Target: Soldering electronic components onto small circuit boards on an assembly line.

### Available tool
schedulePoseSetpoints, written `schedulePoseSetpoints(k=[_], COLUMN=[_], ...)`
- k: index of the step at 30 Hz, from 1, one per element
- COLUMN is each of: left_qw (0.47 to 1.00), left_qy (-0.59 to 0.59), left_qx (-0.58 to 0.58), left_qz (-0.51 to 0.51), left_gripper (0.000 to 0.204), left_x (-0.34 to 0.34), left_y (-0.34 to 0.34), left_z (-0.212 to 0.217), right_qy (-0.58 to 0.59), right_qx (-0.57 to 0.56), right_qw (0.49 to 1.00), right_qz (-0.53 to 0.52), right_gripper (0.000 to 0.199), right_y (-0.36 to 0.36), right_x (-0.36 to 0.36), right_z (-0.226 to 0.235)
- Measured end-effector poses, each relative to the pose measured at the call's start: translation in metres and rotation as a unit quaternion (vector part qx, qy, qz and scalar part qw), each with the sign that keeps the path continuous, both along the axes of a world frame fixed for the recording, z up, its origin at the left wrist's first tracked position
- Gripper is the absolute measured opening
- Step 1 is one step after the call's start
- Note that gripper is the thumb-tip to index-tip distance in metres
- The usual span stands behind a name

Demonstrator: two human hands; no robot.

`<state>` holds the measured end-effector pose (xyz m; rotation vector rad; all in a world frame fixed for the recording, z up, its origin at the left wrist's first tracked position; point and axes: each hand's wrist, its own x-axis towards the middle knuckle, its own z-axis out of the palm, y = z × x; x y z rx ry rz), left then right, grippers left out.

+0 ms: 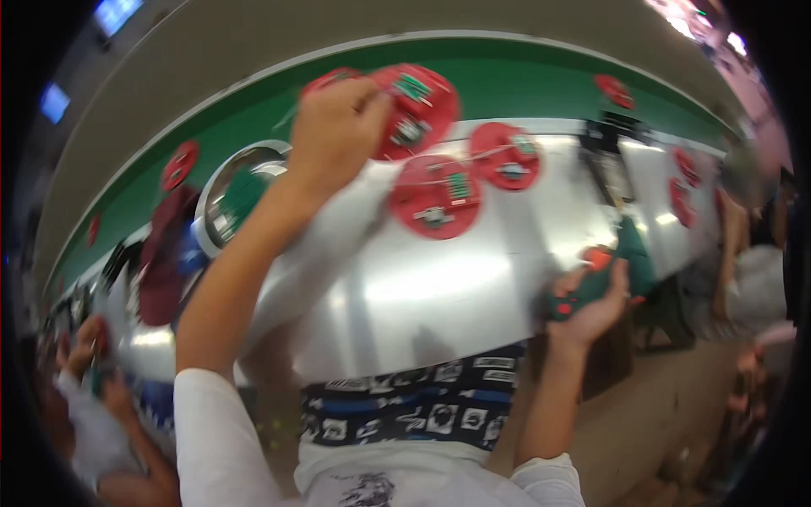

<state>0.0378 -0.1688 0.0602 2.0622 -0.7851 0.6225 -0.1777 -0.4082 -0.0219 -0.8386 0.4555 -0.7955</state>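
Observation:
My left hand [338,131] is raised over the far edge of a shiny metal table [422,283], its fingers closed on a round red disc [427,110] that bears small green and silver parts. Part of another red piece shows behind the knuckles. Two similar red discs [439,207] lie on the table just beyond and to the right, thin pale wires running across them. At the right near edge, my right hand [596,308] is wrapped around a dark green power drill [634,262] with red details, its narrow end pointing away from me. Motion blurs both hands.
Left of my forearm stands a round metal-rimmed bowl [211,228] with something green inside. A maroon cloth-like item [160,262] hangs beside it. Black fixtures [612,139] sit at the far right, with more red discs [683,198] nearby. Other people work at both sides.

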Motion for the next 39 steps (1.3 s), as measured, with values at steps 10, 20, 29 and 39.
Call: schedulePoseSetpoints(k=[10,20,29,39], left_qw=[0.979,0.932,0.958,0.937], left_qy=[0.078,0.017,0.033,0.056], left_qx=[0.183,0.27,0.222,0.323], left_qz=[-0.033,0.241,0.177,0.119], left_gripper=[0.015,0.017,0.012,0.015], left_x=[-0.117,-0.057,-0.05,-0.029], left_y=[0.131,0.182,0.158,0.158], left_z=[-0.052,-0.031,-0.026,-0.04], right_qy=[0.012,0.023,0.03,0.021], right_qx=[-0.082,-0.092,-0.114,-0.114], right_qw=[0.996,0.995,0.992,0.992], right_qz=[0.017,0.035,0.038,0.049], right_gripper=[0.038,0.035,0.035,0.036], right_y=[0.001,0.002,0.004,0.004], right_x=[0.0,-0.001,0.0,0.0], right_z=[-0.003,-0.002,-0.002,-0.003])
